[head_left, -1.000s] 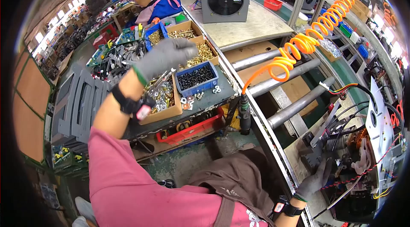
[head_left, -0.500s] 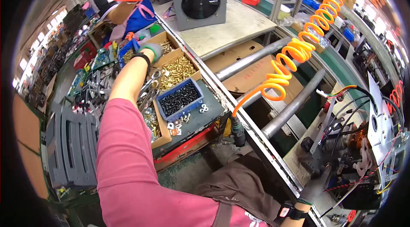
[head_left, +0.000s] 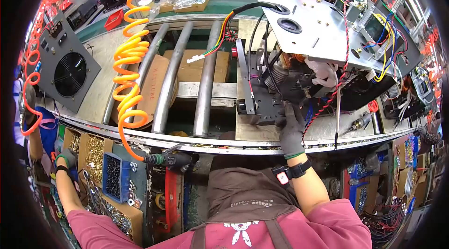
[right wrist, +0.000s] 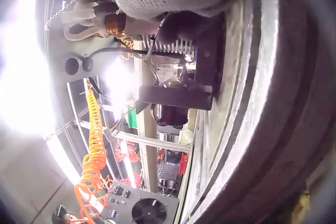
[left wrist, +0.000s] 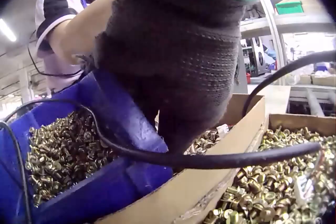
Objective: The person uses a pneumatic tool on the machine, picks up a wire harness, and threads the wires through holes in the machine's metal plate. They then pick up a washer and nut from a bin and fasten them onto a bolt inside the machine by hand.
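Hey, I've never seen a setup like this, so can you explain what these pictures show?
There's no robot here: just a gloved person with cameras on the head and both wrists. The wide views come from the head; the other two each look at one hand's work.

The left hand reaches down to a cardboard box of small metal fasteners, beside a blue bin of screws. The right hand touches the dark base of an opened machine, which sits on a pale board beside metal rollers. A grey unit with a fan stands off to the left, and an orange coiled hose leads down to a power tool. I can't tell whether either hand is gripping anything.
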